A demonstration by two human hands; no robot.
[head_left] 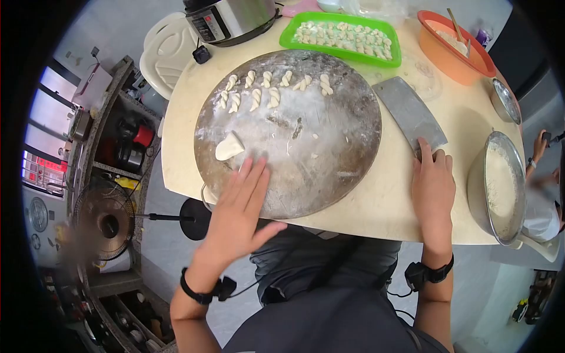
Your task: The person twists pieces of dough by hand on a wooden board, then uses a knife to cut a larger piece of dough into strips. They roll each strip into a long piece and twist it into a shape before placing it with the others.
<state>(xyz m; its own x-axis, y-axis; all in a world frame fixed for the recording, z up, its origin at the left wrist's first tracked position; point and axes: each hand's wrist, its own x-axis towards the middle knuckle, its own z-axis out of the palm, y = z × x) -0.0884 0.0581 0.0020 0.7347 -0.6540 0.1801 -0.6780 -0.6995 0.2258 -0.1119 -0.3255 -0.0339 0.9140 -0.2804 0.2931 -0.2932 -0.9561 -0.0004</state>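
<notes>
My left hand [240, 206] lies flat with its fingers stretched out over the lower left of a round, floured wooden board [329, 159]. Just beyond its fingertips sits a pale lump of dough [229, 146]. Several small dough twists [266, 80] lie in two rough rows across the upper part of the board. To the right of the board, my right hand [434, 191] is closed around the handle end of a cleaver [411, 112], the index finger reaching onto the blade. The cleaver's wide blade rests flat on the table, and its handle is hidden under my hand.
A green tray [288, 39] of dough twists stands behind the board, beside an electric cooker [235, 20]. At the right are an orange basin [438, 56], a small metal bowl [505, 101] and a metal bowl of flour [479, 188]. Another person's hand [539, 145] shows far right.
</notes>
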